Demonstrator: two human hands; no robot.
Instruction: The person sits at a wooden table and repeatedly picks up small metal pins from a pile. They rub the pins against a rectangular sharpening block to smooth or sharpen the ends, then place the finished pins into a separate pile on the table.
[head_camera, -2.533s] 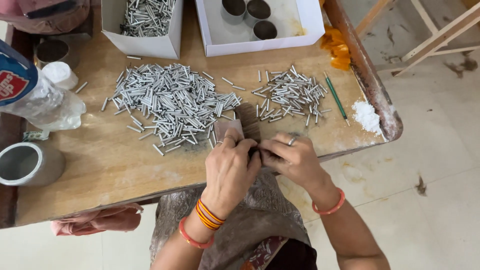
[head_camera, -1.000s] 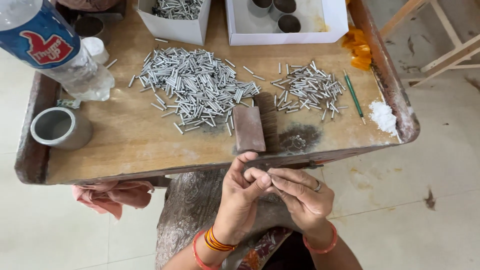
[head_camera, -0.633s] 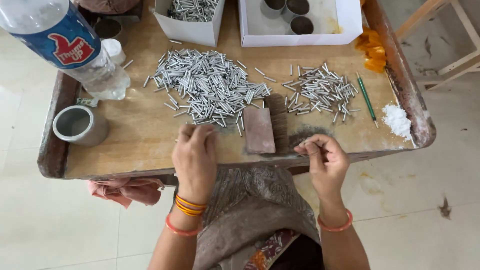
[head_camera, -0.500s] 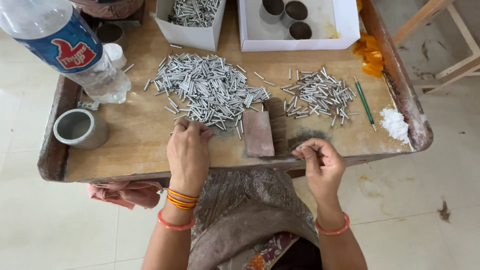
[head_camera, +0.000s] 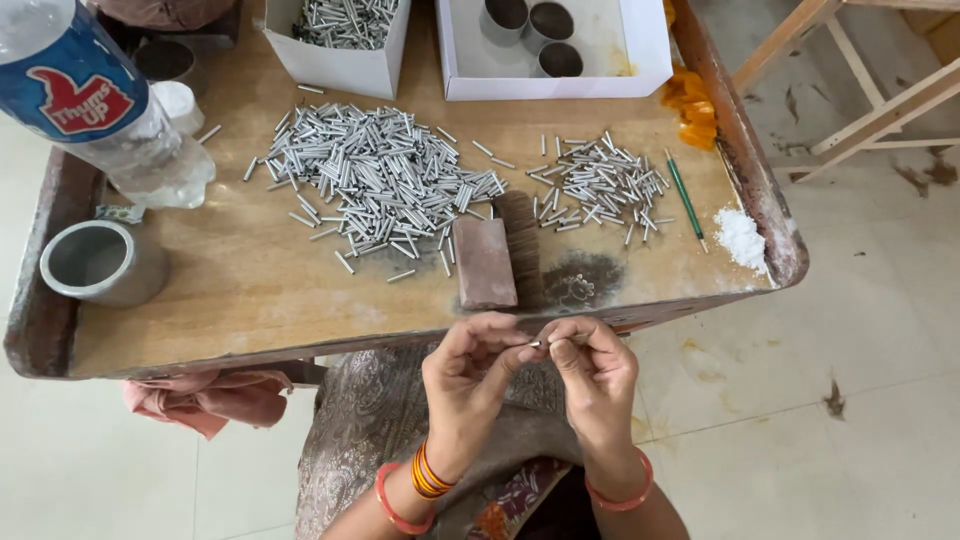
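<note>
Wood formed the worn low table (head_camera: 250, 300), which stood on a pale tiled floor (head_camera: 850, 330). From the left it carried a grey metal cup (head_camera: 100, 262), a plastic bottle (head_camera: 95, 100), a large heap of silver tubes (head_camera: 375, 185), a reddish block (head_camera: 484, 262) and a smaller heap (head_camera: 600, 185). Below the table's near edge, the left hand (head_camera: 468, 372) and right hand (head_camera: 595, 368) together pinched one short, thin, silvery tube (head_camera: 542, 342) between closed fingertips.
</note>
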